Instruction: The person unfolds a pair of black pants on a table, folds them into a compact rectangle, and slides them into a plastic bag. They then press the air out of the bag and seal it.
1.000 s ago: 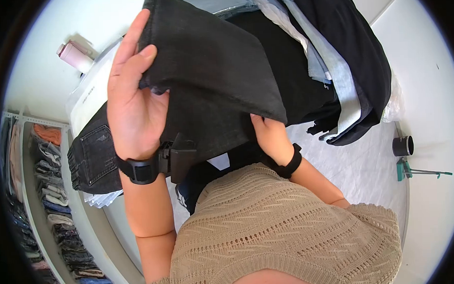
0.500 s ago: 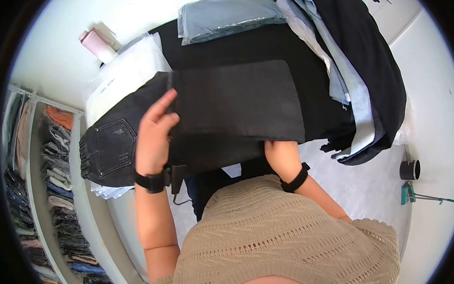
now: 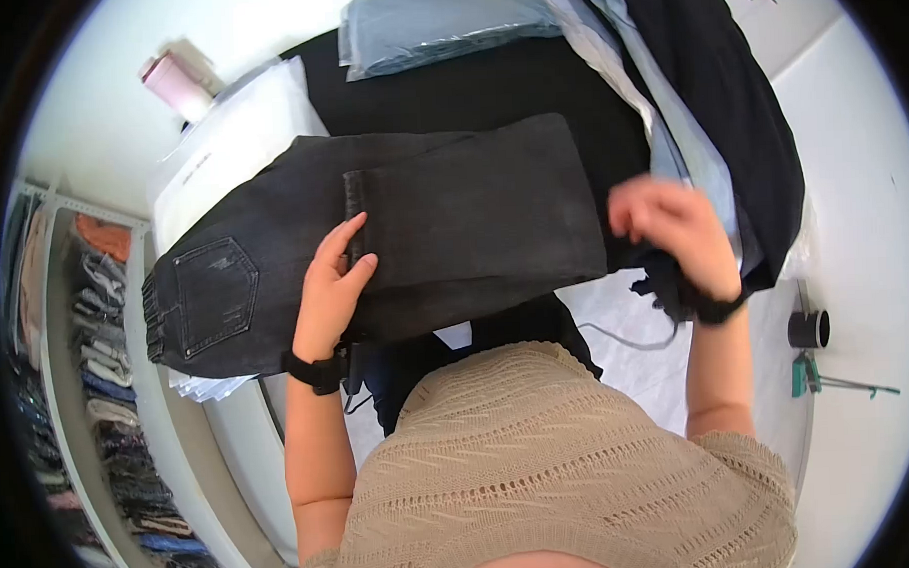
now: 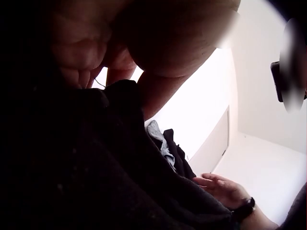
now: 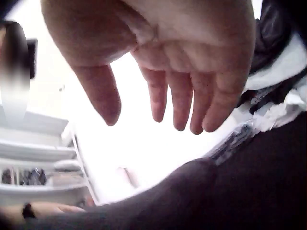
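Observation:
A pair of black jeans [image 3: 472, 218] lies across the black-covered table, its leg end folded back over the rest in a squared layer. The back pocket [image 3: 218, 292] and gathered waist are at the left. My left hand [image 3: 325, 304] rests on the jeans at the hem of the folded layer, fingers and thumb extended. Off the right end of the fold, my right hand [image 3: 678, 226] is in the air, slightly blurred, holding nothing. The right wrist view shows its palm [image 5: 192, 52] with the fingers hanging loosely apart above the dark cloth.
White plastic-wrapped packs [image 3: 245, 151] lie behind the waist, beside a pink-and-white bottle-like item [image 3: 177, 85]. A bagged blue-grey garment [image 3: 446, 29] sits at the back. Draped clothes [image 3: 739, 104] hang at the right. Shelves of folded clothes [image 3: 118, 396] stand at the left.
The lifted leg of the jeans has come down flat as a folded layer. My left hand has lowered onto its hem. My right hand has left the underside and moved out to the right.

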The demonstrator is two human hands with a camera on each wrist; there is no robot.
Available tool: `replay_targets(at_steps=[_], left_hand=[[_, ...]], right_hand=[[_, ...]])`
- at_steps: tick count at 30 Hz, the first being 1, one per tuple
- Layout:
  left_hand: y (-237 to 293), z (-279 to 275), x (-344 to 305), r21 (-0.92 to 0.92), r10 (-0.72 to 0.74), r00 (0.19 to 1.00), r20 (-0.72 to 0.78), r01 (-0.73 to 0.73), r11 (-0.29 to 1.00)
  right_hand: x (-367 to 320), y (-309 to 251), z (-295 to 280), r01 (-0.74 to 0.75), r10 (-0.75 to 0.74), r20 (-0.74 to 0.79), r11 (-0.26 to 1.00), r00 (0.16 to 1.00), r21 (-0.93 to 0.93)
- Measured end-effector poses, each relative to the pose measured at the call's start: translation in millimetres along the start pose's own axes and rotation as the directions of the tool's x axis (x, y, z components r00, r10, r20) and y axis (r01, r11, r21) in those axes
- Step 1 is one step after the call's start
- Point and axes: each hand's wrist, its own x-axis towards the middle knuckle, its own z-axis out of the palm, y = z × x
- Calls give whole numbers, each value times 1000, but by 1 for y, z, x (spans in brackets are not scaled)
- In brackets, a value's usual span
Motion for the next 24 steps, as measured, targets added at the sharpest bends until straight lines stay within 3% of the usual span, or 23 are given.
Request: replay_targets(at_steps=[1,3,5,6,8,11,12,13,15,16,18,21,22,24], left_hand=[[0,0,-1,6,-2,1000,-9,3,1000],[1,-1,-1,21,1,1000,-4,-1,1000],[2,-1,-1,40,23,1000,-11,-22,999],[2,0,-1,43,26,1000,-5,-26,999],[-1,-1,-1,54,14,1000,-21,-13,998],[3,1,-4,86,61,998,-22,-59,995],[5,3,-4,125,102,994,-37,-96,988],[7,3,-4,128,101,994,-49,-94,987],[10,2,-5,236,43,999,0,-42,971],[12,6,-5,184,36,999,4,-36,982],[9,7,-3,233,55,998,-10,-51,971],[11,8,-5,259,57,998,-37,-46,965],[12,8,-5,235,43,998,-36,-33,971],[11,6,-4,241,59,998,-32,-50,969]], right_hand=[[20,-1,-5,0,-19,-178,994,984,-106],[57,15,-14,64,-144,-205,933,968,-353],[88,28,-22,99,-137,-71,918,988,-384],[101,38,-27,98,-138,-78,918,987,-384],[124,55,-33,-1,20,95,979,995,-204],[144,67,-38,-90,119,169,981,978,-173],[146,65,-34,-120,159,200,974,967,-194],[144,59,-32,-115,187,196,936,963,-333],[145,61,-34,-114,207,212,917,955,-381],[145,62,-35,-107,203,222,920,954,-378],[144,64,-33,-44,151,179,868,972,-494],[130,49,-19,-53,109,79,856,991,-515],[124,50,-16,-1,41,62,842,997,-540],[102,39,-1,115,-149,15,695,989,-710]])
